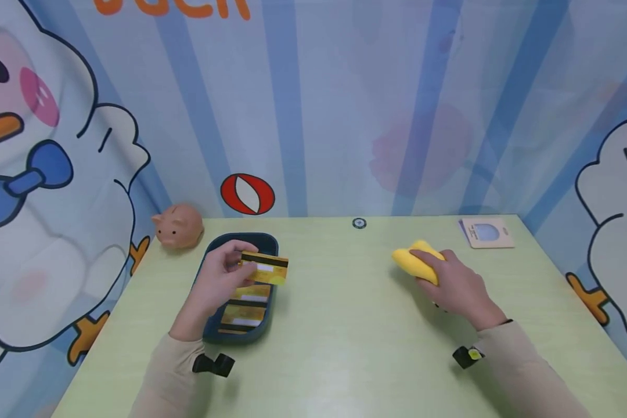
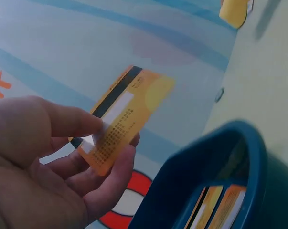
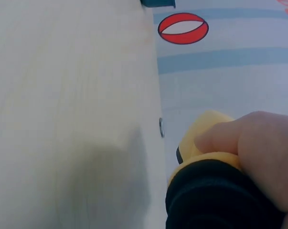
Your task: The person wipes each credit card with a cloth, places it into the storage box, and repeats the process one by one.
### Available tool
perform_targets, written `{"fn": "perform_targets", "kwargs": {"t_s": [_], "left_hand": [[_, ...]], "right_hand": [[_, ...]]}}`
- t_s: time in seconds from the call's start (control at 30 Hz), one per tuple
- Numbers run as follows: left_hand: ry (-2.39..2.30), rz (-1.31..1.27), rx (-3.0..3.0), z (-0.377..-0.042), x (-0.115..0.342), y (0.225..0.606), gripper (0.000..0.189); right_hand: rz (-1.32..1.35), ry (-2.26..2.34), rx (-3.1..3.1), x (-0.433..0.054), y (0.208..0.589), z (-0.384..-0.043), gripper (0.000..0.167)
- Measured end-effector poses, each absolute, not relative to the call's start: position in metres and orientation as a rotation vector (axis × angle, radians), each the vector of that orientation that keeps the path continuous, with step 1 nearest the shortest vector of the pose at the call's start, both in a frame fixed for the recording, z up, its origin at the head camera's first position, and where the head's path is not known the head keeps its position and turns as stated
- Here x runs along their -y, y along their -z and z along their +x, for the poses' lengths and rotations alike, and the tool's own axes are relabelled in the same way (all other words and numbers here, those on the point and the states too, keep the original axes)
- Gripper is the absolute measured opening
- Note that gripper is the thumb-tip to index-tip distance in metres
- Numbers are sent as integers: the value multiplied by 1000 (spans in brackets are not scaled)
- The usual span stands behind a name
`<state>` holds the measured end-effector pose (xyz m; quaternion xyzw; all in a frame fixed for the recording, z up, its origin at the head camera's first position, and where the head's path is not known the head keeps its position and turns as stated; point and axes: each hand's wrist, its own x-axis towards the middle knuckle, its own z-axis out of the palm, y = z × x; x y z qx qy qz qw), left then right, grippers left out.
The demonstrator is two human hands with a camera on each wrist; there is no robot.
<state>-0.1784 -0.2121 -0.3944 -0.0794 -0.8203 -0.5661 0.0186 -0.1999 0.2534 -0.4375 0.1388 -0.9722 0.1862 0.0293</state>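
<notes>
My left hand pinches a yellow bank card with a black magnetic stripe between thumb and fingers. The card is held tilted, above a dark blue tray. More yellow striped cards lie inside that tray. On the right, my right hand grips a rounded yellow thing with two lobes, its kind unclear. In the right wrist view the yellow thing shows beside the thumb, with a ribbed black part below it. The palm hides the rest.
A pink piggy bank stands at the table's back left. Against the back edge lies a small dark round disc. A flat pale pink package is at the back right. A printed curtain rises behind the table.
</notes>
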Motion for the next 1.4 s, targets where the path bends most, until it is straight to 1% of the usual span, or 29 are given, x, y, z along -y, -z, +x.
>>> {"fn": "perform_targets", "kwargs": {"t_s": [0.2,0.3,0.53,0.7,0.8,0.97,1.17,1.4], "left_hand": [[1410,-268,2725,-175,234,395,15],[1322,-285,2816,-172,241,394,15],[1313,-245,2994,-172,251,402,14],[1352,-280,3098,-175,253,413,12],[1372,-254,3144,-175,252,416,12],[1223,-239,3200,-172,250,418,12],[1007,-314,3253,-175,250,422,11],[809,-411,3279,-172,246,418,13]], "right_hand": [[342,-557,3055,-271,444,-205,62],[321,-551,3068,-276,446,-205,62],[241,-563,3065,-280,451,-206,59],[197,-564,3079,-281,453,-207,61],[172,-569,3089,-280,455,-206,62],[148,-554,3116,-278,457,-205,64],[161,-566,3182,-271,456,-201,68],[161,-596,3250,-263,451,-196,80]]}}
